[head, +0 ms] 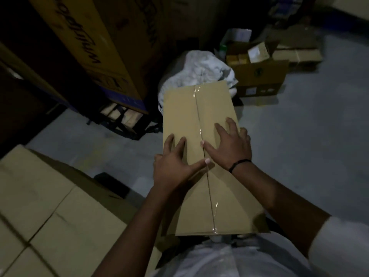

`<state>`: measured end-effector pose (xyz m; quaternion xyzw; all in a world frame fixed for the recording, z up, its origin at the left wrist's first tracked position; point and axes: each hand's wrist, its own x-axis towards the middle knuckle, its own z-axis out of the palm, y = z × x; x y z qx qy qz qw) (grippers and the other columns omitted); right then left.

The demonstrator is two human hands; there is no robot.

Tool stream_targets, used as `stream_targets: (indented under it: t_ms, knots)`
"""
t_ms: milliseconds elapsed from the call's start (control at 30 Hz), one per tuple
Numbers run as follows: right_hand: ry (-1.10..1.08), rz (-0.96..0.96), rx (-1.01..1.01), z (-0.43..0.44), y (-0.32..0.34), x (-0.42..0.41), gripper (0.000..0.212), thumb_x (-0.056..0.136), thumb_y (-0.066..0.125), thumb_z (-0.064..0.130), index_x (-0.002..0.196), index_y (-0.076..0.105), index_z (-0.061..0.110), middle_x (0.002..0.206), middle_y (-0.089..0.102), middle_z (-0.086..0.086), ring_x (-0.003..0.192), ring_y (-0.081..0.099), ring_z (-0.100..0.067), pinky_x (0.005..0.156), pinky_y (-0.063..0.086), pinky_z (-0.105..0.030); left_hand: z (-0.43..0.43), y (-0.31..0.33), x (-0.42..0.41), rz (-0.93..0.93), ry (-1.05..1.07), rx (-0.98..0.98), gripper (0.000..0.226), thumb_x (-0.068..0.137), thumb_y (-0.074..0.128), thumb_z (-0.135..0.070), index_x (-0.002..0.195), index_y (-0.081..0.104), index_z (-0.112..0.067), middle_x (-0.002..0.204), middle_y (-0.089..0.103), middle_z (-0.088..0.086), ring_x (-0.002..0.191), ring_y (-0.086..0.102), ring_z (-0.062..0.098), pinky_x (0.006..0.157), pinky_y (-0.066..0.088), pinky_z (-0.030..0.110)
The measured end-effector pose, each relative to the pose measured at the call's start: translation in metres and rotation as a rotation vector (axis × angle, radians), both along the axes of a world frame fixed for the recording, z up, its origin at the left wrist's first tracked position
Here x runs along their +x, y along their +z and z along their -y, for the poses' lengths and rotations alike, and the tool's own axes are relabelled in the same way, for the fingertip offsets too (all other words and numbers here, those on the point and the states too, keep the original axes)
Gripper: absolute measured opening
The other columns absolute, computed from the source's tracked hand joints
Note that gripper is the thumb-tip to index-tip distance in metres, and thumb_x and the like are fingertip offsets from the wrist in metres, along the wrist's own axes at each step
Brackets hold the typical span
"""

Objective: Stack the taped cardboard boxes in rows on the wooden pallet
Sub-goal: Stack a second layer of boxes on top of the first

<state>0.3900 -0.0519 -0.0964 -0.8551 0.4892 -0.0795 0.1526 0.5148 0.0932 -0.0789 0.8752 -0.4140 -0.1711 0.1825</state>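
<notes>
While both palms lie on top of it, the long tan cardboard box (184, 108) sealed with clear tape along its centre seam fills the middle of the frame, running from the person's white shirt (229, 260) at the bottom edge up toward the centre; what it rests on is hidden beneath it. On the left half of the lid, the left hand (173, 164) is spread flat, thumb stretched across to the taped seam and outer fingers reaching the box's left edge. Right of the seam, the right hand (229, 146) presses down with fingers fanned wide and straight, its outer fingers at the right edge, a thin black wristband (239, 164) on its wrist. Neither hand curls round anything. Plain tan cardboard boxes (50, 206) sit packed side by side in the lower left. At upper left leans a tall yellow-brown printed carton (89, 47). Just beyond the far end of the taped box lies a crumpled white bag (199, 68), and an open brown carton (257, 74) holding small packets stands to the upper right on the grey floor (309, 136)
</notes>
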Motion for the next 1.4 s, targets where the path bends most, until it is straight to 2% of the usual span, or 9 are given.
stream_targets:
  t_ms: [233,400,500,667,1000,1200,1400]
  knots:
    - [0.194,0.119,-0.069,-0.047,0.061,0.013,0.075,0.085,0.047,0.079,0.147,0.041,0.038,0.164,0.020,0.000,0.141,0.027,-0.042,0.112,0.031,-0.053,-0.055,0.063,-0.018,0.101,0.308,-0.109,0.112,0.061,0.036,-0.105,0.155,0.036,-0.043,0.167,0.014,-0.017,0.142,0.036,0.040,0.114,0.034,0.058]
    - [0.372,0.182,-0.072,-0.087,0.092,0.002,0.072,0.087,0.047,0.076,0.147,0.042,0.037,0.164,0.020,0.001,0.141,0.028,-0.040,0.111,0.033,-0.055,-0.110,0.092,-0.060,0.120,0.500,-0.133,0.107,0.065,0.039,-0.103,0.155,0.034,-0.046,0.166,0.011,-0.021,0.146,0.030,0.040,0.114,0.032,0.061]
    - [0.468,0.210,-0.066,-0.116,0.101,-0.014,0.071,0.087,0.046,0.075,0.147,0.043,0.037,0.164,0.021,0.002,0.143,0.026,-0.038,0.113,0.034,-0.055,-0.145,0.098,-0.094,0.115,0.589,-0.144,0.105,0.065,0.040,-0.102,0.155,0.033,-0.047,0.166,0.008,-0.024,0.149,0.026,0.038,0.115,0.030,0.062]
    - [0.655,0.238,-0.041,-0.179,0.104,-0.028,0.073,0.088,0.041,0.077,0.149,0.043,0.037,0.163,0.025,0.003,0.142,0.028,-0.038,0.114,0.032,-0.052,-0.210,0.095,-0.141,0.160,0.775,-0.109,0.105,0.066,0.037,-0.103,0.155,0.032,-0.048,0.166,0.007,-0.024,0.144,0.034,0.038,0.112,0.037,0.055]
    - [0.977,0.232,0.027,-0.313,0.116,-0.030,0.070,0.088,0.045,0.075,0.148,0.044,0.038,0.163,0.025,0.005,0.143,0.027,-0.037,0.114,0.031,-0.050,-0.342,0.102,-0.197,0.245,1.069,-0.022,0.099,0.072,0.034,-0.101,0.155,0.027,-0.049,0.168,0.006,-0.017,0.145,0.031,0.040,0.112,0.037,0.059]
    - [1.113,0.238,0.037,-0.412,0.116,-0.023,0.067,0.088,0.045,0.075,0.144,0.048,0.038,0.162,0.027,0.006,0.141,0.029,-0.037,0.111,0.034,-0.049,-0.437,0.102,-0.214,0.270,1.162,0.046,0.099,0.073,0.033,-0.100,0.158,0.020,-0.048,0.169,0.001,-0.015,0.147,0.028,0.042,0.112,0.034,0.058]
    - [1.135,0.279,0.088,-0.544,0.100,-0.026,0.063,0.088,0.049,0.072,0.141,0.053,0.038,0.161,0.029,0.006,0.141,0.030,-0.037,0.112,0.035,-0.049,-0.567,0.099,-0.222,0.318,1.168,0.121,0.095,0.078,0.034,-0.095,0.158,0.021,-0.046,0.170,0.002,-0.012,0.144,0.032,0.043,0.111,0.036,0.055]
